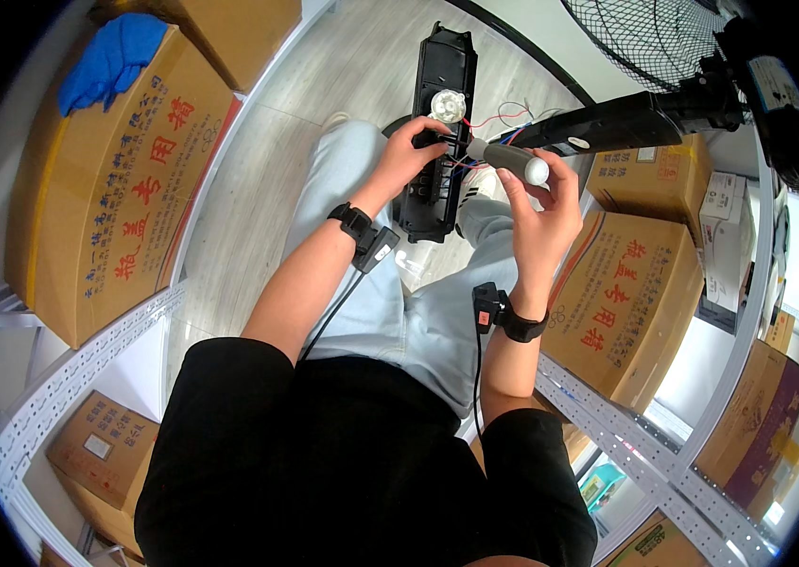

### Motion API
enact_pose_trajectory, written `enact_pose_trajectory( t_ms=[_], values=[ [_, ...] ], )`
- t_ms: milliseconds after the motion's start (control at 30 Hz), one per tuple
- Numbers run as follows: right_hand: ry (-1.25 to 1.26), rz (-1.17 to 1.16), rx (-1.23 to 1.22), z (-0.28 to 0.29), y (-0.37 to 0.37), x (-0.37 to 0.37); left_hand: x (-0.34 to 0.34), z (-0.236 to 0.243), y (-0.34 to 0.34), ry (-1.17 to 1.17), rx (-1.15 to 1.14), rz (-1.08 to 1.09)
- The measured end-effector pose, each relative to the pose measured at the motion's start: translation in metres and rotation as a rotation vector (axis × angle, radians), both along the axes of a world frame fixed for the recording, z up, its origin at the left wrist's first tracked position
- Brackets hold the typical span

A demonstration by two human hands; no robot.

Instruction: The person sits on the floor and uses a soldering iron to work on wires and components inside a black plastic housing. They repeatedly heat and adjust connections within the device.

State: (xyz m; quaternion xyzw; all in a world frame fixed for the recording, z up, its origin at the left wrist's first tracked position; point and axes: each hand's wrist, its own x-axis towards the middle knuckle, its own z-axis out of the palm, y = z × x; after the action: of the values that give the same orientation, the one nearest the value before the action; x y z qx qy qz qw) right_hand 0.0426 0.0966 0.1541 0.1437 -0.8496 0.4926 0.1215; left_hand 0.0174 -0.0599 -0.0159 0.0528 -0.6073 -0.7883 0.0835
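Observation:
A long black plastic housing (444,66) stands upright in the view between my knees, with a clear round part (448,106) set in its middle. My left hand (407,159) is over its left edge, thumb and forefinger pinched together near a dark shaft; what they hold is too small to make out. On the right, my right hand (543,213) has thumb and fingers around the pale end of a grey-handled screwdriver (503,157), which points left toward the housing. Thin red and blue wires (483,123) run out beside the handle.
A black fan column (607,123) slants in from the right, below a wire fan grille (645,38). Cardboard boxes (149,180) fill the left shelf, a blue cloth (116,59) on top. More boxes (622,298) stand on the right shelf. Cables hang from both wrist straps.

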Motion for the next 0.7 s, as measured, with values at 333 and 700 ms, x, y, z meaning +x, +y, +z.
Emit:
enact_pose_trajectory(
  t_ms=[333, 700],
  values=[
    [0.02, 0.139, -0.101, -0.0013, -0.0021, 0.0004, 0.0002, 0.001, -0.0007, 0.017, 0.007, 0.013],
    [-0.053, 0.007, -0.026, 0.0025, 0.0001, 0.0015, 0.0015, 0.0039, -0.0008, -0.016, 0.048, -0.01]
  ],
)
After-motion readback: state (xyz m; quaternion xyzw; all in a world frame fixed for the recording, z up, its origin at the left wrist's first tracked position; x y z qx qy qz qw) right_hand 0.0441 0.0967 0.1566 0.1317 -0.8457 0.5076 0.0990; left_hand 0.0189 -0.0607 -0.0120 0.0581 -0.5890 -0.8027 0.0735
